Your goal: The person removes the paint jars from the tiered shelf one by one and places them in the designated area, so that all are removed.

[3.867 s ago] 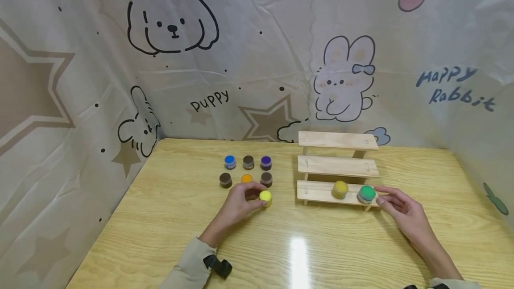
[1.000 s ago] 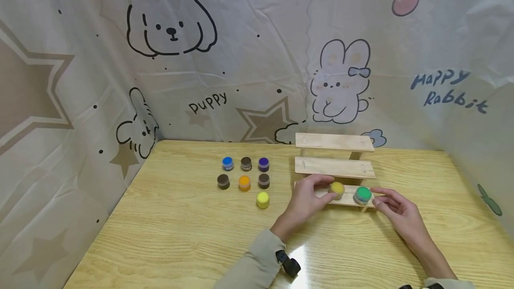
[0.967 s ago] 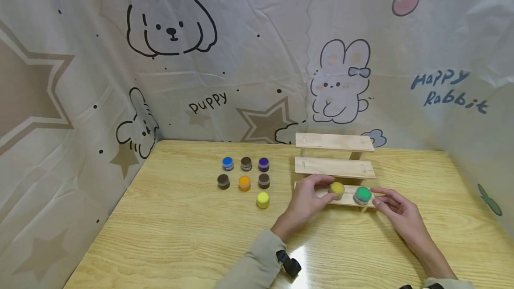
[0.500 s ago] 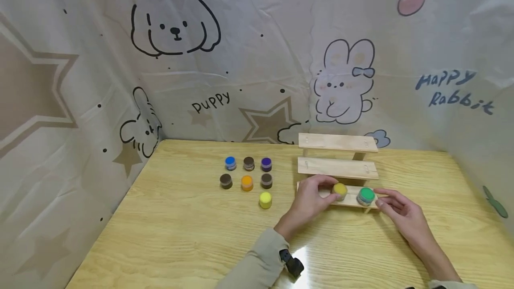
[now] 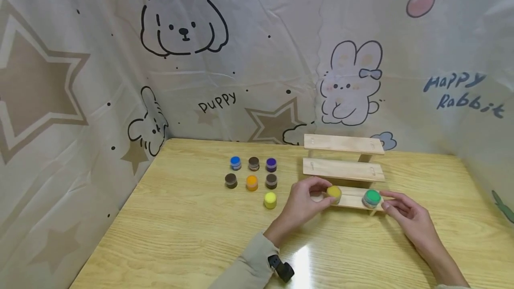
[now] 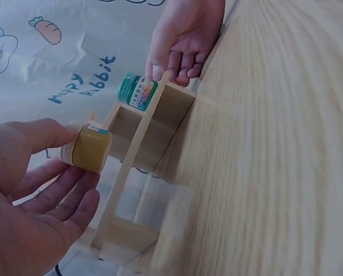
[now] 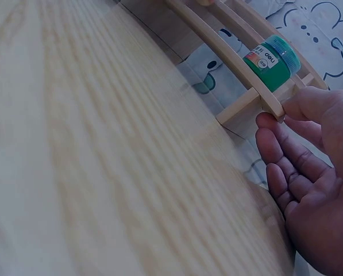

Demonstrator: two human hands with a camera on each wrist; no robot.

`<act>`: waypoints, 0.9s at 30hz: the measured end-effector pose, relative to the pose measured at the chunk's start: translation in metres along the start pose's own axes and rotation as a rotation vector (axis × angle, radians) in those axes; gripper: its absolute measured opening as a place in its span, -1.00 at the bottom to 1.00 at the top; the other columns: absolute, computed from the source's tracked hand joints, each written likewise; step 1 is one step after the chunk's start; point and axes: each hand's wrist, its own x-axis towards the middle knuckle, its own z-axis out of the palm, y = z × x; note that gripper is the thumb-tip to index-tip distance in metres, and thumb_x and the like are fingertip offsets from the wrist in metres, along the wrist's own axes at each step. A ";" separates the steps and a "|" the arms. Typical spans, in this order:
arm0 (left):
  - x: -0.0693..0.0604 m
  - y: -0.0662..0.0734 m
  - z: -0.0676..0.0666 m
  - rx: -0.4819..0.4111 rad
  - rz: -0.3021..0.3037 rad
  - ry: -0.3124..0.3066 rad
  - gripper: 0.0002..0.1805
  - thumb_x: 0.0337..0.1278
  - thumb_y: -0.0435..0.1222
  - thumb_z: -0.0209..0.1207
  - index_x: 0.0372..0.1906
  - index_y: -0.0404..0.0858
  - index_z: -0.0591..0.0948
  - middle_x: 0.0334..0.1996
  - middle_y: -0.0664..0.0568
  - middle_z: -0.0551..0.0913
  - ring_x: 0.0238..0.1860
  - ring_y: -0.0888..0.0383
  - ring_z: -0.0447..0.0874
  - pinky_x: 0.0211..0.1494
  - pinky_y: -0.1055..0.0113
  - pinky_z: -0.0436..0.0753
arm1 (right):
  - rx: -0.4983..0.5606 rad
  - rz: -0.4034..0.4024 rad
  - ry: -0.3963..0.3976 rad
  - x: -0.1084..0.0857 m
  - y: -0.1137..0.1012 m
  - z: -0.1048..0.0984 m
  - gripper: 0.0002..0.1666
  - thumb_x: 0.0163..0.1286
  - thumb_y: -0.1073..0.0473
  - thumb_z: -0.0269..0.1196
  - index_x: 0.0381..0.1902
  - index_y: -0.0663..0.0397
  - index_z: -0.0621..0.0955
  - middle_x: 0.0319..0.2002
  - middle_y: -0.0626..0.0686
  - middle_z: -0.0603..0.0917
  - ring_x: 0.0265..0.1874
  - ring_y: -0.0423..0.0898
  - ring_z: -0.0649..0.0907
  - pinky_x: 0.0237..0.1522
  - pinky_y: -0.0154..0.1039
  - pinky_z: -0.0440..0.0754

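Observation:
My left hand [image 5: 299, 204] pinches a small paint jar with a dark yellow lid [image 5: 333, 194] over the lowest step of a three-step wooden display stand [image 5: 343, 169]. In the left wrist view the jar [image 6: 92, 150] sits between thumb and fingers; whether it touches the step I cannot tell. My right hand [image 5: 413, 222] is at the stand's right end, and in the right wrist view thumb and forefinger grip the corner of that step. A green-lidded paint jar [image 5: 372, 199] stands on the step close to those fingers, its label showing in the right wrist view.
Left of the stand, several paint jars stand on the table [image 5: 192, 226]: blue [image 5: 235, 163], purple [image 5: 271, 164], orange [image 5: 251, 183], some dark brown [image 5: 230, 180], and a bright yellow one [image 5: 270, 200] nearer me. A printed curtain [image 5: 281, 21] hangs behind.
Earlier my left hand was at the bright yellow jar, which now stands free. It moved to the dark yellow jar, which has since shifted left along the step. The right hand stays put.

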 end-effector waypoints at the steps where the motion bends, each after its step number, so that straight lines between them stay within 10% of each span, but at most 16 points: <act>1: -0.002 0.000 -0.002 -0.003 0.002 0.001 -0.72 0.14 -0.40 0.46 -0.04 -0.28 0.71 -0.11 0.07 0.75 -0.10 0.33 0.71 0.07 0.38 0.71 | -0.002 -0.001 0.001 0.000 0.000 0.000 -0.53 0.57 0.13 0.22 0.33 0.24 0.53 -0.15 -0.17 0.76 -0.18 -0.33 0.70 -0.10 -0.59 0.60; 27: -0.044 -0.009 -0.074 -0.048 0.007 0.087 -0.64 0.14 -0.45 0.44 0.06 -0.30 0.69 0.00 -0.03 0.72 0.04 -0.03 0.71 0.19 0.02 0.67 | 0.007 -0.007 -0.004 -0.002 -0.001 0.001 -0.53 0.58 0.14 0.21 0.33 0.24 0.53 -0.14 -0.16 0.76 -0.18 -0.30 0.71 -0.09 -0.57 0.61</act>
